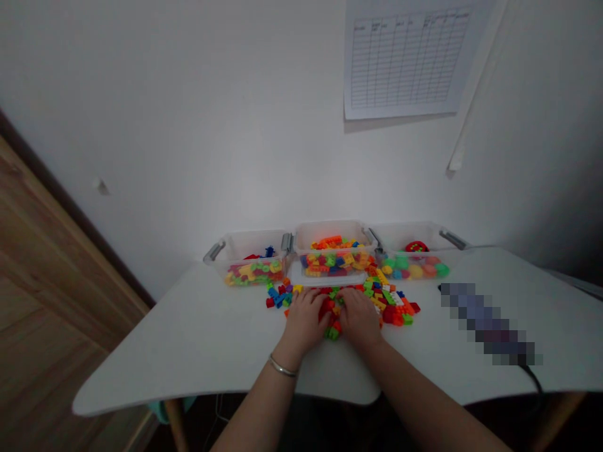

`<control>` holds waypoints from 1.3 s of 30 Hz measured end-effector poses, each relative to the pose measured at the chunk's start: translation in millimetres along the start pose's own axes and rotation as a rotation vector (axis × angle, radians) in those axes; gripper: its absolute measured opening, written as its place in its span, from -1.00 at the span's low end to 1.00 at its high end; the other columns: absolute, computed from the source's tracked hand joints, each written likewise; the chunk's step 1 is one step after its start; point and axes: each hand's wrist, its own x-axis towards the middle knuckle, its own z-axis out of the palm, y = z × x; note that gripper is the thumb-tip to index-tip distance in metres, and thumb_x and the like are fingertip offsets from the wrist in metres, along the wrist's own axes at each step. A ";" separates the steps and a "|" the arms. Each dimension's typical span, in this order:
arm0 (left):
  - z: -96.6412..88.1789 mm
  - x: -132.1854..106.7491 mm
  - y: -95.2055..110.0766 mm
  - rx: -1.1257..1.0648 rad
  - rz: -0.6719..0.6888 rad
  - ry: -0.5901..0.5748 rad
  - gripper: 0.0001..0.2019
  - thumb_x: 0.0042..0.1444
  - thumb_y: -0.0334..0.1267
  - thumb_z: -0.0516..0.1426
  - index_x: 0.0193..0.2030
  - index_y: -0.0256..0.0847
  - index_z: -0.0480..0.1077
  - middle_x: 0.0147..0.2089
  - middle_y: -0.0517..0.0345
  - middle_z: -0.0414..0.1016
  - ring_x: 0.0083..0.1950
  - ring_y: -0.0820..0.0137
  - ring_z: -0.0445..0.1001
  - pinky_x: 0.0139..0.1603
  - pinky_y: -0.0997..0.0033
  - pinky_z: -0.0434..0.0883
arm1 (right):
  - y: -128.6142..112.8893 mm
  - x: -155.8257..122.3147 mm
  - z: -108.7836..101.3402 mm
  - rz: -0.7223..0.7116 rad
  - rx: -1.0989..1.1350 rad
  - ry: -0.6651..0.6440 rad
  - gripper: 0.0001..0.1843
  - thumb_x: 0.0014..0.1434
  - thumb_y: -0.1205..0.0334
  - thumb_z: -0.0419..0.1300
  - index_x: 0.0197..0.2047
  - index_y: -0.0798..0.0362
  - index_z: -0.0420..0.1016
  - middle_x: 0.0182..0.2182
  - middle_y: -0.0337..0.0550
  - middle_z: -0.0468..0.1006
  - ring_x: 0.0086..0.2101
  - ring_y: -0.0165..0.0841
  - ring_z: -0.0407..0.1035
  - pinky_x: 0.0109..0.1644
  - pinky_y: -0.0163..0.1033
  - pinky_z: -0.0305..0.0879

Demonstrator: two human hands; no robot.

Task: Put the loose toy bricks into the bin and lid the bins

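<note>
A heap of small coloured toy bricks (391, 304) lies on the white table (198, 345) in front of three clear plastic bins. My left hand (304, 320) and my right hand (360, 317) rest side by side on the near part of the heap, fingers stretched forward over red and green bricks. Neither hand visibly grips a piece; what lies under the palms is hidden. A thin bracelet (281, 368) circles my left wrist.
The left bin (221, 250), the middle bin (330, 227) and the right bin (438, 233) stand against the wall, each holding coloured pieces. A blurred dark object with a cable (487, 323) lies at the right. A printed table sheet (405, 56) hangs on the wall.
</note>
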 end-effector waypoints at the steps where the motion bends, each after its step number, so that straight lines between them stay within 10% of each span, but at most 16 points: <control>1: 2.8 -1.8 -0.8 0.004 0.000 -0.004 -0.64 0.10 -0.22 0.14 0.07 -0.10 0.39 0.15 0.01 0.39 0.22 0.15 0.26 0.30 -0.07 0.09 | -0.3 0.2 -0.8 -0.007 0.000 -0.003 -0.73 0.05 0.49 0.00 -0.22 0.06 0.40 -0.29 -0.09 0.50 -0.21 -0.23 0.34 -0.08 -0.15 0.19; 39: 6.1 -5.7 -7.7 0.047 -0.046 0.076 -0.83 0.13 -0.36 0.11 -0.15 -0.13 0.45 -0.10 0.09 0.53 0.01 0.24 0.41 0.30 -0.01 0.10 | -5.9 -3.7 -8.8 -0.017 -0.078 -0.237 -0.65 0.20 0.15 0.07 -0.01 0.11 0.44 -0.15 -0.02 0.54 -0.11 -0.17 0.35 0.05 -0.08 0.17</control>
